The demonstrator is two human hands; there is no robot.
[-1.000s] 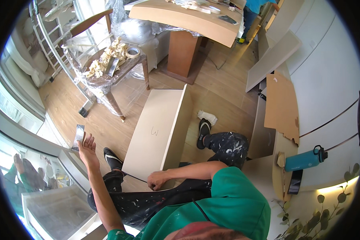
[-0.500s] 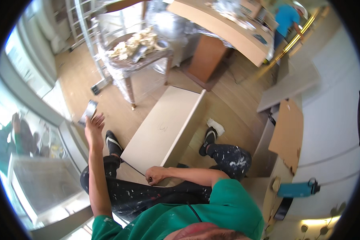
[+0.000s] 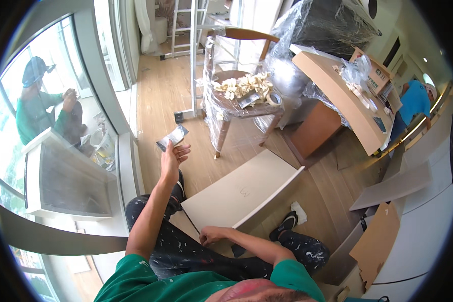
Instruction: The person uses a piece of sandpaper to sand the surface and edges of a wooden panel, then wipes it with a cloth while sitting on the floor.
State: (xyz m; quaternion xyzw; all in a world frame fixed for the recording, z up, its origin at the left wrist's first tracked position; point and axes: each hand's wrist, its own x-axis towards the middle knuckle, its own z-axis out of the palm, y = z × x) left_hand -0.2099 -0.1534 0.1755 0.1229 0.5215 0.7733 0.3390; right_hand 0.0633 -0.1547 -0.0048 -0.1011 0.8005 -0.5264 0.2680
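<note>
My left hand (image 3: 171, 161) is raised out to the left. Its thumb side grips a flat, silvery-grey rectangular piece (image 3: 172, 138), like a broad scraper blade, while the other fingers stick out. Between my legs rests a pale drawer-like box (image 3: 236, 194) with a pencilled mark on its upper face and a raised strip along its right edge. My right hand (image 3: 212, 235) is curled at the near end of this box, close to my thigh; whatever its fingers may hold is hidden.
A plastic-wrapped chair (image 3: 221, 113) carries crumpled masking scraps (image 3: 244, 85) and a tape roll (image 3: 274, 98). Behind it stands a ladder (image 3: 194, 65). A cardboard-covered table (image 3: 337, 100) is at far right, near a person in blue (image 3: 415, 103). Another person (image 3: 45, 105) in green shows through the left glass.
My view has swung up and left, so the room sits lower and farther right in it. My left hand still has the silvery piece; my right hand stays by the box's near end.
</note>
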